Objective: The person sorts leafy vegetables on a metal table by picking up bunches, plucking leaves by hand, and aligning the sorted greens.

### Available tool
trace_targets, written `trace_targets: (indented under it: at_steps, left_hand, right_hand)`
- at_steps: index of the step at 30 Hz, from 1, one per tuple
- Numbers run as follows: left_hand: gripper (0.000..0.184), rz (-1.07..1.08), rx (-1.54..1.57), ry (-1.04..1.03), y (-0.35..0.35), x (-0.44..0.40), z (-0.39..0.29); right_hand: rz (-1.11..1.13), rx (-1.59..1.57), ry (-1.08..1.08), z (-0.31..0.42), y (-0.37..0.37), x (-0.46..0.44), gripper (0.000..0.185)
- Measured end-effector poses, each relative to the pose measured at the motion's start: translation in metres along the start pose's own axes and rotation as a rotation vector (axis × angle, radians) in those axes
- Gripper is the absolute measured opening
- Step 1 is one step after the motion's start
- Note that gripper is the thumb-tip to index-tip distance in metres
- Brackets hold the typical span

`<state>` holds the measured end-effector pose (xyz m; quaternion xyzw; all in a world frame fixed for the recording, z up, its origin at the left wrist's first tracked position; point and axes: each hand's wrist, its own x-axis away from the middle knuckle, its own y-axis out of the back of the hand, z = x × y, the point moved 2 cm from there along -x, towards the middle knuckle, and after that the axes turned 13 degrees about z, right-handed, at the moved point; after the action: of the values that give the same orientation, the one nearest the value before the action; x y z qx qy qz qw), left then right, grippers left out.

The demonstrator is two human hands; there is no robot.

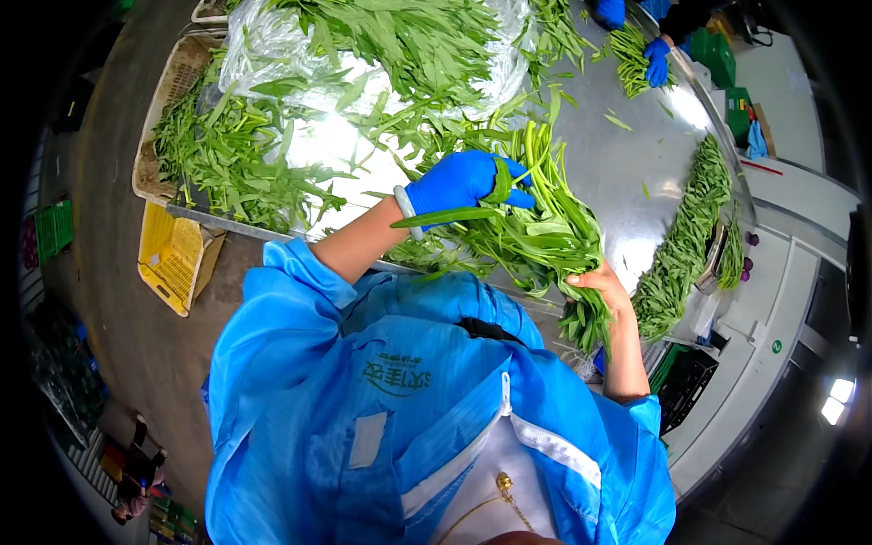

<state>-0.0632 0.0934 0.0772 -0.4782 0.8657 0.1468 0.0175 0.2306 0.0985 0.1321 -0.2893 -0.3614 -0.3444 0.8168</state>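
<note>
A bunch of water spinach [554, 213], with pale green stems and long narrow leaves, is held above the metal table's near edge. My right hand [604, 289], bare, grips its leafy end from the right, thumb on top. My left hand [463, 182] wears a blue glove and lies against the bunch's left side. Its bent fingers close around some leaves beside the stems; the fingertips are partly hidden. Loose water spinach [241, 154] lies on the table to the left, and a larger heap [400, 45] rests on clear plastic sheeting [250, 54] at the back.
The metal table [581, 127] has a raised rim. A long row of greens [686, 236] lines its right side. At the far right, another person's blue-gloved hand [656, 62] touches a small bunch [629, 59]. Left are a tan crate [159, 118] and a yellow crate [173, 254].
</note>
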Motion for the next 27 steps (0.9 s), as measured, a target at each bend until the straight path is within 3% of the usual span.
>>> trace_targets:
  at_steps: [3,5,6,7,8,9,11,13,14,17,19,21,24,25,27]
  left_hand:
    - [0.021,-0.104,0.132,-0.214,-0.012,0.014,0.033]
    - [0.018,-0.263,0.674,0.138,0.000,0.029,0.030]
    - [0.019,-0.468,0.801,0.309,0.015,0.038,0.032]
    - [0.025,-0.658,0.724,0.037,0.028,0.049,0.058]
    - [0.027,-0.975,0.993,0.130,0.035,0.061,0.072]
    - [0.030,-0.923,1.018,0.061,0.055,0.077,0.114]
    - [0.038,-0.871,0.918,0.329,0.056,0.082,0.095]
    - [0.045,-0.572,0.886,0.237,0.027,0.082,0.101]
    - [0.050,-0.428,0.841,0.413,0.015,0.076,0.088]
    - [0.059,-0.181,0.952,0.127,-0.028,0.053,0.082]
    - [0.047,-0.032,0.778,0.032,-0.046,0.038,0.067]
    - [0.038,0.136,0.414,0.278,-0.053,0.030,0.086]
    - [0.027,-0.432,0.486,0.273,-0.016,0.039,0.101]
    - [0.027,-0.538,0.716,0.337,0.009,0.053,0.123]
    - [0.023,-0.785,0.827,0.407,0.053,0.079,0.111]
  right_hand:
    - [0.000,0.020,-0.010,-0.009,0.004,-0.003,0.064]
    - [-0.002,0.005,-0.003,-0.013,0.004,-0.002,0.062]
    - [0.000,-0.020,-0.006,-0.015,0.003,0.000,0.061]
    - [0.002,-0.047,-0.011,-0.019,0.001,0.002,0.060]
    - [-0.023,-0.093,0.007,-0.022,-0.001,0.005,0.061]
    - [-0.048,-0.136,0.027,-0.024,-0.004,0.008,0.062]
    - [-0.093,-0.210,0.069,-0.025,-0.008,0.012,0.065]
    - [-0.072,-0.300,0.101,-0.033,-0.006,0.012,0.062]
    - [-0.031,-0.351,0.108,-0.038,-0.002,0.009,0.061]
    - [0.050,-0.453,0.141,-0.041,-0.006,0.001,0.057]
    - [0.101,-0.493,0.159,-0.042,-0.010,-0.004,0.057]
    - [0.128,-0.488,0.139,-0.047,-0.009,-0.006,0.057]
    - [0.147,-0.485,0.158,-0.049,-0.011,0.002,0.057]
    - [0.202,-0.508,0.158,-0.052,-0.006,0.003,0.058]
    - [0.216,-0.538,0.138,-0.064,0.007,0.007,0.059]
